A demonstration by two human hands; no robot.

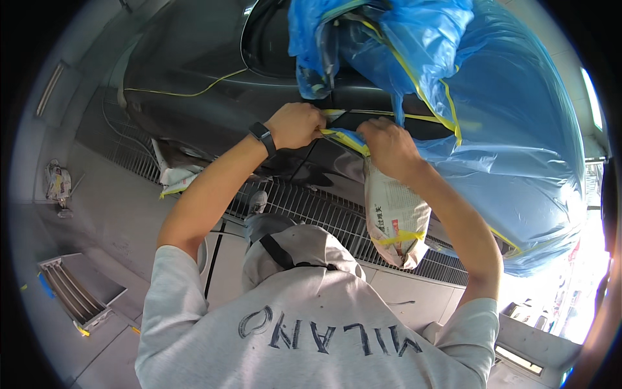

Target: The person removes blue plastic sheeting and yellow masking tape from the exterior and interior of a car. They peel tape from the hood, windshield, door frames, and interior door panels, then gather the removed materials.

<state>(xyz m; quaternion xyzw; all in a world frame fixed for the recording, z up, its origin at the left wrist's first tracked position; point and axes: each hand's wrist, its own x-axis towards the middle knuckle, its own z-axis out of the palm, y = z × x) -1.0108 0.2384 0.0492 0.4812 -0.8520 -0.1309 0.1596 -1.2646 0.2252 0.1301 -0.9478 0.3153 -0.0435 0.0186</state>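
Note:
A dark car body point(214, 110) fills the upper part of the head view. My left hand point(297, 126), a black band on its wrist, is closed with its fingertips pinching one end of yellow masking tape point(348, 141). My right hand point(391, 148) is closed at the other end of that strip, its fingers curled down over the tape and a bit of blue film; the fingertips are partly hidden. Below the right hand hangs a newspaper masking sheet point(396, 211), folded and taped in yellow at its lower end. Another tape line runs along the panel just above both hands.
Blue plastic film point(512, 155) covers the car's right side, with a bunched part point(421, 39) above my hands. A floor grating point(311, 201) runs beneath the car. A metal rack-like piece point(72, 292) lies at the left, and a crumpled bundle point(58, 180) sits by the wall.

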